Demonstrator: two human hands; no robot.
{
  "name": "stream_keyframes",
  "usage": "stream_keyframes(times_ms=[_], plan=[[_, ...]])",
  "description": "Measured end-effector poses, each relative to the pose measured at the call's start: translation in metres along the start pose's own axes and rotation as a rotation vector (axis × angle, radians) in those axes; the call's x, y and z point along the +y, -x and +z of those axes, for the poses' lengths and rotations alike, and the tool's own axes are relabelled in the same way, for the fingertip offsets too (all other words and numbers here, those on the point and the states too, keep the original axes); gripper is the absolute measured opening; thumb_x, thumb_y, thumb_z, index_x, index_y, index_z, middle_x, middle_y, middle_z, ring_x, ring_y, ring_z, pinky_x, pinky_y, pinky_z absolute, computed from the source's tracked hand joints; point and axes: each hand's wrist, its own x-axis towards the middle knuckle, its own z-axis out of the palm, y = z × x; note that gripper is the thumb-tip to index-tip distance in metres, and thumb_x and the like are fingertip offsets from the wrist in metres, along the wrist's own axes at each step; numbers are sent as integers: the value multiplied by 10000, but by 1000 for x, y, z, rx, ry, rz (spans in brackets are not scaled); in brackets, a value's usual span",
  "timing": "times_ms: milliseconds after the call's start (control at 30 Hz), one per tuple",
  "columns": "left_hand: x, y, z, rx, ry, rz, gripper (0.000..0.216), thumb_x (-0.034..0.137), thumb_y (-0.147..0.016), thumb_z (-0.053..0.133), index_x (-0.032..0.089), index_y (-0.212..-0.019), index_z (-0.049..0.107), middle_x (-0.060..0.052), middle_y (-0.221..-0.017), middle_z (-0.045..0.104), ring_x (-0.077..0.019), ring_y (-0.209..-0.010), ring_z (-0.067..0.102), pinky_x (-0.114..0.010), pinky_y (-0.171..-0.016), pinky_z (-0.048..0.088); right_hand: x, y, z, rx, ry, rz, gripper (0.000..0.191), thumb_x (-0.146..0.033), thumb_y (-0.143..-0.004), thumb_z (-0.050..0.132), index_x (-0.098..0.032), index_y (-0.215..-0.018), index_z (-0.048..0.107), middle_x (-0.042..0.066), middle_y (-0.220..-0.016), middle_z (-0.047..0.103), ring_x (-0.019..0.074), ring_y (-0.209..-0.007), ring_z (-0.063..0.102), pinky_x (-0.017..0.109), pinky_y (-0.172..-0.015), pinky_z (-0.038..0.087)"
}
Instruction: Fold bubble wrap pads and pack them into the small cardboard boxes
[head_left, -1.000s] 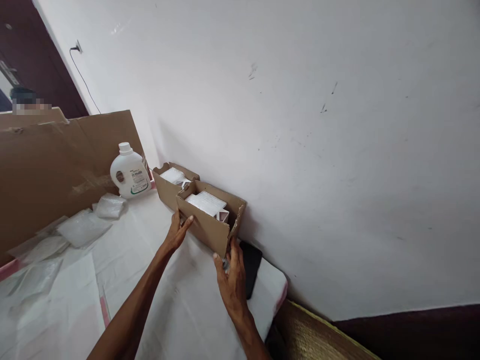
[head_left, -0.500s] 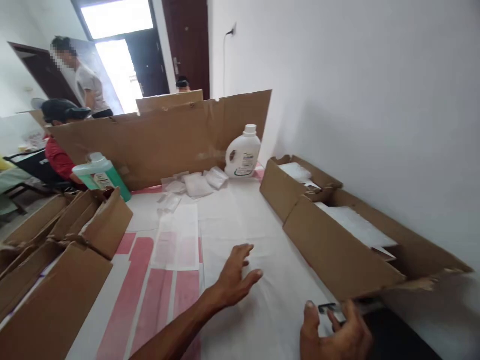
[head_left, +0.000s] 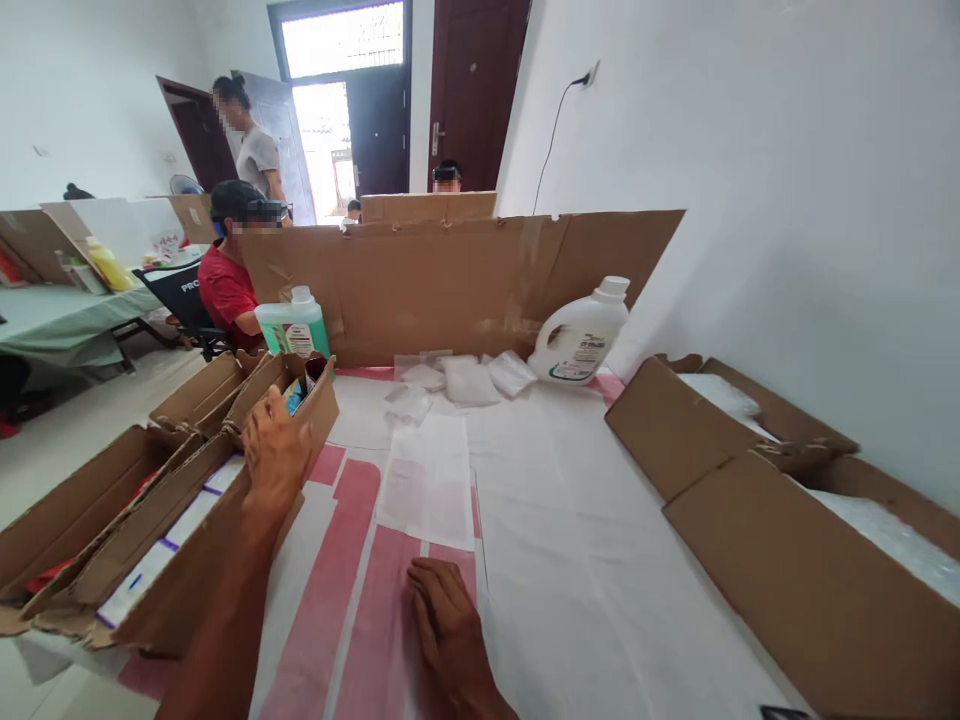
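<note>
My left hand (head_left: 277, 440) is at the near end of a narrow cardboard box (head_left: 319, 420) on the left side of the table. Its fingers bend down over the box opening, and the fingertips are hidden, so I cannot tell what they grip. Just beyond them, a small blue and yellow packet (head_left: 293, 396) shows inside. My right hand (head_left: 450, 625) rests palm down on the pink and white table cover (head_left: 360, 610), fingers stretched out and holding nothing. Beyond it lies a thin white translucent sheet (head_left: 427, 485).
Clear plastic packets (head_left: 471, 380) lie near a cardboard screen (head_left: 435, 290). A white jug (head_left: 581, 335) and a green bottle (head_left: 296, 325) stand there. White cartons (head_left: 172, 535) fill a left box; bubble wrap (head_left: 892, 535) fills a right one. A person in red (head_left: 225, 280) sits beyond.
My left hand has moved from mid-table to the left box. My right hand has left the dark object at the right edge and come to the table's middle. The view has turned left.
</note>
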Motion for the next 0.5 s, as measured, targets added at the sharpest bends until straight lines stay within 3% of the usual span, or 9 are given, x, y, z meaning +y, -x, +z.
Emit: stream_keyframes(times_ms=[133, 267, 367, 500], plan=[[-10, -37, 10, -190, -33, -8, 297, 236, -880, 553, 52, -1088, 658, -256, -983, 714, -390, -982, 686, -525, -868, 488, -6, -38, 27, -66, -92, 104, 350, -91, -949, 471, -243, -1229, 616, 72, -1092, 685, 223, -992, 652, 378, -857, 589], [-15, -44, 16, -266, -58, 74, 262, 261, -876, 498, 110, -834, 707, -241, -851, 730, -390, -854, 710, -496, -775, 488, -10, -73, 47, -139, -187, 180, 310, -135, -952, 473, -236, -1189, 646, 80, -1130, 674, 227, -1049, 647, 364, -862, 578], [-21, -37, 11, -271, -52, 212, 289, 282, -884, 468, 168, -777, 711, -182, -863, 755, -354, -915, 714, -525, -942, 447, -4, -79, 50, -134, -216, 192, 269, -159, -943, 483, -224, -1131, 664, 81, -1092, 681, 227, -1019, 651, 342, -814, 575], [-30, -21, 17, -186, 53, 473, 273, 277, -872, 461, 258, -777, 716, -57, -896, 789, -280, -980, 707, -564, -1156, 257, 23, -72, 31, 27, -130, 262, 238, -163, -928, 486, -211, -1055, 682, 76, -1024, 701, 218, -930, 675, 329, -784, 563]])
